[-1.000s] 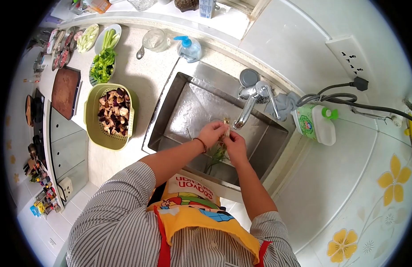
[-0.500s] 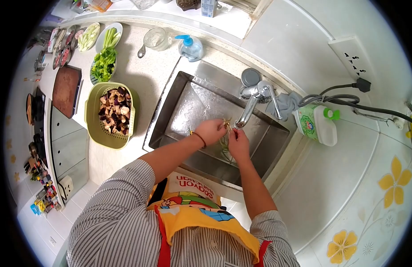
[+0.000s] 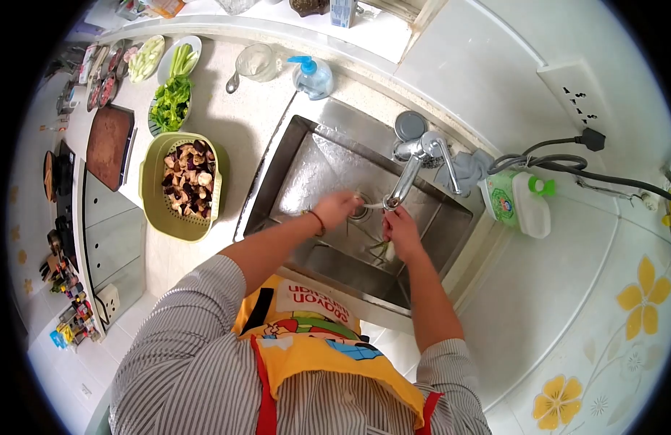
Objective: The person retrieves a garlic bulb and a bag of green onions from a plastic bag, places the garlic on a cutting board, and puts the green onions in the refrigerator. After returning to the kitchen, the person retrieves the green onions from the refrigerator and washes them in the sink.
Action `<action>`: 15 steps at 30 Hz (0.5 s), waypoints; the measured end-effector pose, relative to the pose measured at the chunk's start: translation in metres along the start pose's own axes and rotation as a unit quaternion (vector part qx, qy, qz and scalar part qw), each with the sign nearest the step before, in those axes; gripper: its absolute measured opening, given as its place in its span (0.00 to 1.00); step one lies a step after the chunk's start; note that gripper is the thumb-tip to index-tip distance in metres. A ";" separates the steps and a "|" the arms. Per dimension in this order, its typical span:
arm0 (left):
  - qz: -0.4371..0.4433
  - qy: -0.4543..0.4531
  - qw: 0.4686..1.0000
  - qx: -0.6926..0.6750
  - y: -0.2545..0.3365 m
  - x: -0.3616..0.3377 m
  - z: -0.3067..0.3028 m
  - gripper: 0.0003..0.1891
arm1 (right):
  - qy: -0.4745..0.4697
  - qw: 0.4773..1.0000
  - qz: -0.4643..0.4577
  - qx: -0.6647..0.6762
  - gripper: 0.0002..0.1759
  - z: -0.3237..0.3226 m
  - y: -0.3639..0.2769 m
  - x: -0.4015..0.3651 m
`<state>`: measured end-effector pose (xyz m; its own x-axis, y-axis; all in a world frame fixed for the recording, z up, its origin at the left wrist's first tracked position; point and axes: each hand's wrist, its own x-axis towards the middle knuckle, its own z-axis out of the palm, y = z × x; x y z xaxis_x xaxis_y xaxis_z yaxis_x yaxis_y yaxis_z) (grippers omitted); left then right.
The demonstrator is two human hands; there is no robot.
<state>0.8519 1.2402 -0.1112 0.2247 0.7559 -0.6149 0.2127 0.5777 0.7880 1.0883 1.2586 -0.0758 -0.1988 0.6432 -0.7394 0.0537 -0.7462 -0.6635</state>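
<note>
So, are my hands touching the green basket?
No, the left hand and right hand are over the sink, well apart from the basket.

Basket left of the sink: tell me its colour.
Yellowish green; the basket shows best in the head view, the only one here.

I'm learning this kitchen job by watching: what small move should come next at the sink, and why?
Perhaps a gentle sideways pull by the left hand on the pale strand, since it spans the gap toward the right hand, which seems closed around green stalks over the sink. Whether the left hand pinches the strand is too small to tell.
</note>
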 end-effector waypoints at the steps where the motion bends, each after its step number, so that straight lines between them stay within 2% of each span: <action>1: 0.036 0.037 0.998 0.036 -0.028 0.016 0.013 0.16 | 0.000 0.998 0.027 0.054 0.12 0.012 -0.001 0.000; 2: 0.036 0.039 0.998 0.036 -0.021 0.015 0.021 0.16 | -0.002 0.998 0.027 0.053 0.12 0.022 0.002 0.002; 4: -0.005 0.012 0.996 -0.089 0.002 0.003 0.036 0.14 | 0.086 0.996 0.022 -0.019 0.12 0.034 0.009 0.005; 5: -0.032 0.004 0.989 -0.145 0.006 -0.003 0.041 0.12 | 0.085 0.996 0.025 -0.019 0.12 0.035 0.010 0.004; 6: -0.033 0.003 0.989 -0.145 0.018 -0.010 0.042 0.12 | 0.063 0.996 0.058 0.015 0.11 0.035 0.008 0.002; 8: -0.039 -0.023 0.955 -0.293 0.040 -0.019 0.041 0.11 | 0.042 0.994 0.090 0.050 0.11 0.038 0.000 -0.003; 10: -0.040 -0.026 0.944 -0.325 0.018 -0.006 0.044 0.11 | -0.037 0.974 0.055 0.218 0.11 0.047 -0.008 -0.012; 12: -0.040 -0.029 0.933 -0.357 0.021 -0.002 0.040 0.11 | -0.009 0.982 0.055 0.182 0.11 0.047 -0.012 -0.014; 14: -0.010 -0.042 0.960 -0.276 0.026 0.000 0.036 0.12 | 0.018 0.987 0.056 0.146 0.12 0.043 -0.010 -0.013; 15: -0.011 -0.042 0.960 -0.276 0.016 0.006 0.037 0.12 | 0.022 0.997 0.027 0.066 0.13 0.038 -0.005 -0.009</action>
<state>0.8920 1.2430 -0.1031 0.3071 0.7282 -0.6128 -0.3138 0.6853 0.6571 1.0529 1.2502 -0.0611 -0.1560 0.6066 -0.7795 -0.0677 -0.7939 -0.6043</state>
